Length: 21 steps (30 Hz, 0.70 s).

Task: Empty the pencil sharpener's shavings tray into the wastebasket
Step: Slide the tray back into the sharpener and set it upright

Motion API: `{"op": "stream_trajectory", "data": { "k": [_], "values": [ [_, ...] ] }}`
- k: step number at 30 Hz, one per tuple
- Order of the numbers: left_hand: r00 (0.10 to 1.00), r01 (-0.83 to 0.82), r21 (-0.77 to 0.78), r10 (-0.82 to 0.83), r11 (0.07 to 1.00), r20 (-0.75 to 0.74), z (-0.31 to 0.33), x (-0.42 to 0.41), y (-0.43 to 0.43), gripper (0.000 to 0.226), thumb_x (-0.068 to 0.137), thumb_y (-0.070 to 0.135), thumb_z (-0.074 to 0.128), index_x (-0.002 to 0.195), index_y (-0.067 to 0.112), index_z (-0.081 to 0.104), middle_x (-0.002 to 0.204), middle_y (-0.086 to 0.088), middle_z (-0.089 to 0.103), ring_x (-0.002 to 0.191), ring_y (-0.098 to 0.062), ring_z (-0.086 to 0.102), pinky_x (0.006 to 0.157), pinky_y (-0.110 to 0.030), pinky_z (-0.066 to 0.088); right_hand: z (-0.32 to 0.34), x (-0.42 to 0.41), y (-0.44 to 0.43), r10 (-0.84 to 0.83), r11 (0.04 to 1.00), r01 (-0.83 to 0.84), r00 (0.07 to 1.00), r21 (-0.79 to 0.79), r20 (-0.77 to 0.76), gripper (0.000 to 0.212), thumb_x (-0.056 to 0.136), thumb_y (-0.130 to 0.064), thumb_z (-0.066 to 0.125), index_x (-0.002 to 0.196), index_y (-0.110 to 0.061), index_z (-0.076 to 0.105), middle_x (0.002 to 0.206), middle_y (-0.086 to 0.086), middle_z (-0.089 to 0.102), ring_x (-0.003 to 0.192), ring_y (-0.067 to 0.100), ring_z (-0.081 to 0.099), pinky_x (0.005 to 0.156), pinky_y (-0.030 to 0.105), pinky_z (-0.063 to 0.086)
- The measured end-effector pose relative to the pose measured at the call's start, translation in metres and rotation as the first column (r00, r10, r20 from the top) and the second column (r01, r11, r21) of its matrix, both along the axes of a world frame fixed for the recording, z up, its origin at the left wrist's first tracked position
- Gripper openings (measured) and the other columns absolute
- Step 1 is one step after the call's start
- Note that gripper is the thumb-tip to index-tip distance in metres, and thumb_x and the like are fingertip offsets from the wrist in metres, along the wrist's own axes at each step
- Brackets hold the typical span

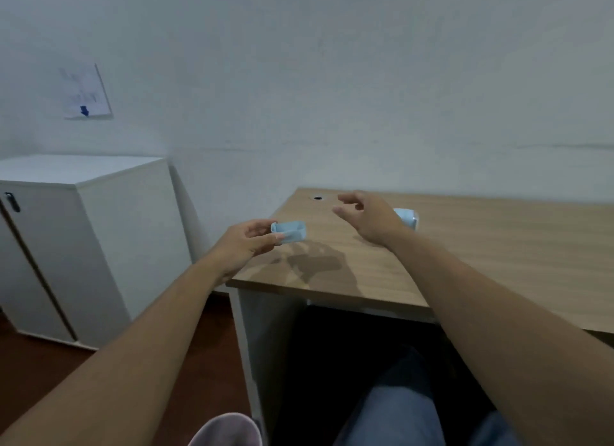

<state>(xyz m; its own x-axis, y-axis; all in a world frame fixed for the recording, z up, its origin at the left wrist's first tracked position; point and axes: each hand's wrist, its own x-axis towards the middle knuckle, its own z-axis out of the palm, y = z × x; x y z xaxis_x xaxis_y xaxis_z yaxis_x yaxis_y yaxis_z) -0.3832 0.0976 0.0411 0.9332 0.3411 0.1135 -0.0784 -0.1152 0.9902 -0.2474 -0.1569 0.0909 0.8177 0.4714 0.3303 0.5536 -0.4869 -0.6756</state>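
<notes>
My left hand (247, 241) pinches a small light-blue shavings tray (291, 231) by its near end, holding it level just above the left part of the wooden desk (481, 256). My right hand (367, 218) hovers over the desk with fingers spread and holds nothing. Behind that hand stands the light-blue pencil sharpener (408, 217), mostly hidden by the wrist. No wastebasket is in view.
A white cabinet (86, 233) stands to the left of the desk on the reddish-brown floor (50, 369). A cable hole (318, 198) sits near the desk's back edge. My knees and a grey shoe (227, 429) show below the desk front.
</notes>
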Motion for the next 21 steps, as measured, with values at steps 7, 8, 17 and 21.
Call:
{"op": "stream_trajectory", "data": {
  "k": [7, 8, 17, 21],
  "values": [
    [0.995, 0.059, 0.019, -0.057, 0.998, -0.082, -0.015, 0.048, -0.045, 0.048, 0.100, 0.006, 0.081, 0.146, 0.006, 0.068, 0.143, -0.016, 0.074, 0.135, -0.034, 0.072, 0.122, -0.050, 0.054, -0.021, 0.039, -0.070, -0.326, 0.942, 0.331, 0.943, 0.063, -0.074, 0.082, 0.092, -0.053, 0.082, 0.161, -0.025, 0.048, 0.164, 0.015, 0.037, 0.160, 0.036, 0.028, 0.129, 0.050, 0.032],
    [0.994, 0.061, 0.010, -0.060, 0.998, -0.086, -0.016, 0.058, -0.048, 0.047, 0.099, 0.007, 0.082, 0.144, 0.007, 0.069, 0.142, -0.016, 0.075, 0.137, -0.037, 0.072, 0.123, -0.052, 0.053, -0.025, 0.044, -0.078, -0.340, 0.936, 0.347, 0.934, 0.063, -0.107, 0.089, 0.090, -0.053, 0.084, 0.164, -0.024, 0.043, 0.166, 0.016, 0.035, 0.161, 0.036, 0.026, 0.129, 0.051, 0.033],
    [0.987, 0.143, -0.026, -0.144, 0.989, -0.073, -0.025, 0.130, -0.071, 0.042, 0.094, 0.014, 0.088, 0.134, 0.014, 0.076, 0.131, -0.005, 0.084, 0.122, -0.022, 0.082, 0.095, -0.025, 0.068, -0.075, 0.101, -0.117, -0.100, 0.993, 0.110, 0.974, 0.036, -0.204, 0.063, 0.085, -0.039, 0.094, 0.140, -0.027, 0.066, 0.122, -0.014, 0.077, 0.109, 0.002, 0.073, 0.086, 0.020, 0.054],
    [0.981, 0.185, -0.010, -0.185, 0.983, -0.056, -0.025, 0.151, -0.078, 0.043, 0.098, 0.012, 0.084, 0.140, 0.008, 0.074, 0.132, -0.007, 0.084, 0.106, -0.008, 0.084, 0.088, -0.017, 0.066, -0.073, 0.125, -0.114, -0.027, 0.998, 0.034, 0.990, 0.053, -0.139, 0.057, 0.087, -0.038, 0.092, 0.139, -0.027, 0.070, 0.125, -0.012, 0.080, 0.114, 0.000, 0.074, 0.092, 0.014, 0.056]
  ]
}}
